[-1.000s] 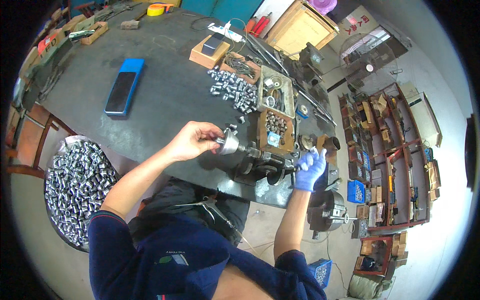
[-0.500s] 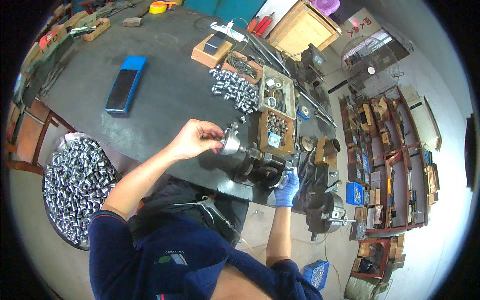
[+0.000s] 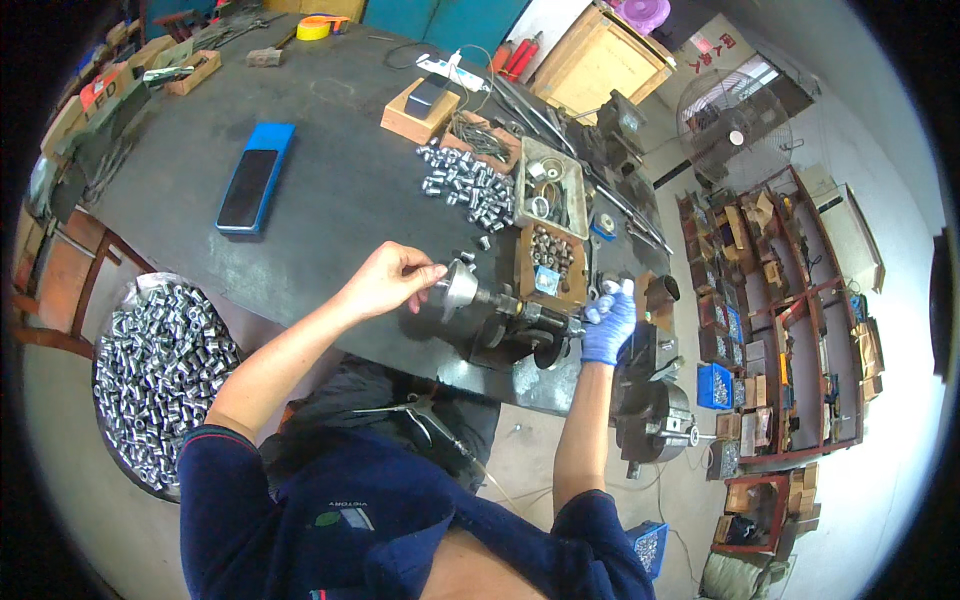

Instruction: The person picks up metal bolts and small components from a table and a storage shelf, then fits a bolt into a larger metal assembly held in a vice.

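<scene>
A dark metal spindle device [image 3: 508,303] lies along the near edge of the table, with a shiny cone-shaped chuck [image 3: 460,286] on its left end. My bare left hand [image 3: 393,280] is at the chuck's open face, thumb and fingers pinched together; what they hold is hidden. At the device's right end is my right hand [image 3: 610,322] in a blue glove. Its fingers are curled, and the piece under them cannot be made out. Dark round wheels [image 3: 548,350] hang below the spindle. Just behind the chuck are a few loose metal sleeves [image 3: 484,242].
Shiny metal sleeves [image 3: 470,185] lie heaped beyond my left hand. Nearby stand a wooden box of parts [image 3: 552,262] and a tray of rings [image 3: 552,190]. A blue-cased phone [image 3: 250,185] lies farther left. A big tub of sleeves [image 3: 160,380] stands below, left; a vise [image 3: 655,425] at right.
My gloved right hand has moved up and to the right, from below the device's right end to beside it. My left hand stays at the chuck, its fingers slightly shifted.
</scene>
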Demonstrator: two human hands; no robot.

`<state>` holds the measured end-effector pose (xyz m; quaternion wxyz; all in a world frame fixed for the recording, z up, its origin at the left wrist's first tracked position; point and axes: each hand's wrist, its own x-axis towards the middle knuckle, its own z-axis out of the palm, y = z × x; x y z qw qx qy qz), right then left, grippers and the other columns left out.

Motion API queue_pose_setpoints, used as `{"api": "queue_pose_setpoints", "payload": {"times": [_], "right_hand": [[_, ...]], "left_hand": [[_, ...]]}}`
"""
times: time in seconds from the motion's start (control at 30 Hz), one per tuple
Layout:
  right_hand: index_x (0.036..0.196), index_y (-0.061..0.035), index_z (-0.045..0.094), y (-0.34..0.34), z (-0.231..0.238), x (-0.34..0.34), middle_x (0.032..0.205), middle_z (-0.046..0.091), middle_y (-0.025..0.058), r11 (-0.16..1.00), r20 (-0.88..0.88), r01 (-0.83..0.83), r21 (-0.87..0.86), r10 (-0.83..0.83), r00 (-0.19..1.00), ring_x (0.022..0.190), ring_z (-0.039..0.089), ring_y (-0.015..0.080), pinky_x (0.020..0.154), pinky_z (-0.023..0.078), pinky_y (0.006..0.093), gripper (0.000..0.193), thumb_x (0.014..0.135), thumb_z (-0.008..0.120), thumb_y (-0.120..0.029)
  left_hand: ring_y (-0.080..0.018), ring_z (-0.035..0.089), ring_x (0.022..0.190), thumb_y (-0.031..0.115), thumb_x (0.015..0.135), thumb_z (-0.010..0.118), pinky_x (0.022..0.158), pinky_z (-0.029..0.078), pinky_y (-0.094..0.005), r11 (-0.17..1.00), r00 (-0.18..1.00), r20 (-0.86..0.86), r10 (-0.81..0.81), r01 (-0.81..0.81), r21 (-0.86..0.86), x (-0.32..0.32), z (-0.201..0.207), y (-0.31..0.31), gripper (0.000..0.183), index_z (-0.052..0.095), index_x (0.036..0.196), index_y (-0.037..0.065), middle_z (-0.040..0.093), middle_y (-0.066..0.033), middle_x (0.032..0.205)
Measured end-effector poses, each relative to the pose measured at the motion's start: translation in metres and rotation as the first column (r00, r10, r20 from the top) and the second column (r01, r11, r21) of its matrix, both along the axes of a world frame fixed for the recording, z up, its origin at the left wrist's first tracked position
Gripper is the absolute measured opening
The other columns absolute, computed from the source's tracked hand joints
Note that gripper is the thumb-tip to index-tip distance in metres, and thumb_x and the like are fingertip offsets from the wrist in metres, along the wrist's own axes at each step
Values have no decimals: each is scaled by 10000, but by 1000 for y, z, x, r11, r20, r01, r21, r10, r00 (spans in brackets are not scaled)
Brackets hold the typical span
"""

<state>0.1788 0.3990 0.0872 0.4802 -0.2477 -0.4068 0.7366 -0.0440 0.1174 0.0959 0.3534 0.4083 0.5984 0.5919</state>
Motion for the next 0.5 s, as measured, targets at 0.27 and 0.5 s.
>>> {"api": "queue_pose_setpoints", "payload": {"times": [0.27, 0.5], "right_hand": [[826, 8, 580, -73, -8, 68, 487, 406, -17, 996, -139, -68, 56, 75, 987, 377, 321, 49, 307, 255, 191, 408, 897, 489, -384], [879, -48, 596, -43, -70, 35, 715, 585, -5, 974, 105, 80, -212, -59, 993, 535, 485, 36, 360, 322, 178, 193, 872, 545, -234]], "left_hand": [[-157, 583, 518, 260, 854, 588, 497, 472, -255, 999, 986, 166, -24, 16, 51, -3, -8, -3, 324, 590, 780, -55, 585, -100, 630], [-159, 588, 541, 207, 821, 627, 517, 479, -257, 995, 971, 236, -35, 13, 94, -3, -3, -3, 270, 592, 850, -60, 599, -110, 677]]}}
